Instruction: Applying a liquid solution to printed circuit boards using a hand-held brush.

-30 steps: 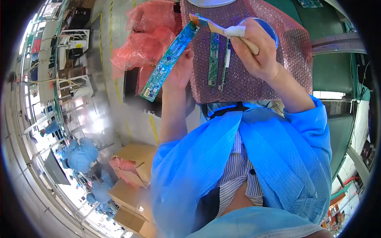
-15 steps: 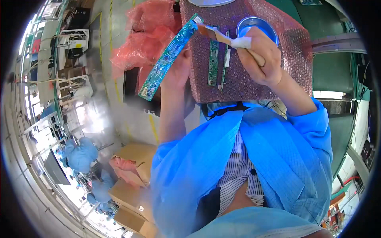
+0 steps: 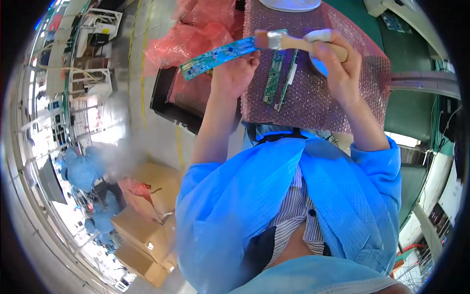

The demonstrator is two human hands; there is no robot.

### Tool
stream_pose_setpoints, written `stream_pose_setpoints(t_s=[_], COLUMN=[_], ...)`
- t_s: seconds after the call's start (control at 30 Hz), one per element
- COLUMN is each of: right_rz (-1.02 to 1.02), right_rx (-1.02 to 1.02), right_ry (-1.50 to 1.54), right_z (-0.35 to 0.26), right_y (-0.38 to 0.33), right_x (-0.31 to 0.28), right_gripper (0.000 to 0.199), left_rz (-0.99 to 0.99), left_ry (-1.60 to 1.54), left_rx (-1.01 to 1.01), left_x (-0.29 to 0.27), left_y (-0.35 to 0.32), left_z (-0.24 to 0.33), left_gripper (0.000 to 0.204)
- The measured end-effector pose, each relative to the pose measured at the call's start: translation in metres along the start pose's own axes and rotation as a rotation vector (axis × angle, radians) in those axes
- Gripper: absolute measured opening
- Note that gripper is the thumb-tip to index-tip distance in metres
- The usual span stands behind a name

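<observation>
My left hand grips a long, narrow green circuit board from beneath, its component side up and glowing blue. In my right hand is a flat paintbrush with a pale wooden handle, a metal band and brown bristles. The bristles lie over the board's right end. White wrapping covers a finger of the right hand. Under the hands, two more narrow circuit boards lie side by side on pink bubble wrap. A round metal tin is mostly hidden behind the right hand.
Crumpled pink bubble wrap lies beyond my left hand, above a black crate. A white round dish is at the far edge. Cardboard boxes stand at lower left, with people in blue farther off.
The held circuit board has turned from steeply slanted to nearly level. The brush has moved slightly right with it, its bristles still at the board's right end.
</observation>
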State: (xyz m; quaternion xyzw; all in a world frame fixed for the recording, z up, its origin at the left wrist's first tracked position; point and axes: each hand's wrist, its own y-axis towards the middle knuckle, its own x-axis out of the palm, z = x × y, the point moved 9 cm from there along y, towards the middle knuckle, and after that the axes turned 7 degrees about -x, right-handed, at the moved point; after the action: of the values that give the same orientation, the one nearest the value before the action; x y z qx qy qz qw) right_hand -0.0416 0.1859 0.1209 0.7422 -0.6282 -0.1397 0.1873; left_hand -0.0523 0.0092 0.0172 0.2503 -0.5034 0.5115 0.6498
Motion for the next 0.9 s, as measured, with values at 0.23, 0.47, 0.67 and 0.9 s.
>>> stream_pose_setpoints(t_s=[0.23, 0.47, 0.67, 0.9], right_rz=[-0.125, -0.095, -0.261, -0.255], right_rx=[-0.085, -0.079, -0.230, -0.160], right_ry=[0.114, -0.103, -0.323, -0.058], right_z=[-0.031, -0.032, -0.039, -0.044], right_y=[0.010, 0.009, 0.010, 0.008], right_x=[0.043, 0.036, 0.046, 0.055], right_gripper=[0.017, 0.016, 0.014, 0.015], left_rz=[-0.049, -0.183, -0.125, -0.094], left_ry=[0.045, 0.107, 0.080, -0.032], left_rx=[0.001, -0.047, 0.005, 0.071], left_x=[-0.008, -0.005, -0.011, -0.010], left_y=[0.003, -0.001, -0.003, -0.006], left_z=[-0.015, -0.014, -0.004, 0.002], left_gripper=[0.038, 0.034, 0.034, 0.032])
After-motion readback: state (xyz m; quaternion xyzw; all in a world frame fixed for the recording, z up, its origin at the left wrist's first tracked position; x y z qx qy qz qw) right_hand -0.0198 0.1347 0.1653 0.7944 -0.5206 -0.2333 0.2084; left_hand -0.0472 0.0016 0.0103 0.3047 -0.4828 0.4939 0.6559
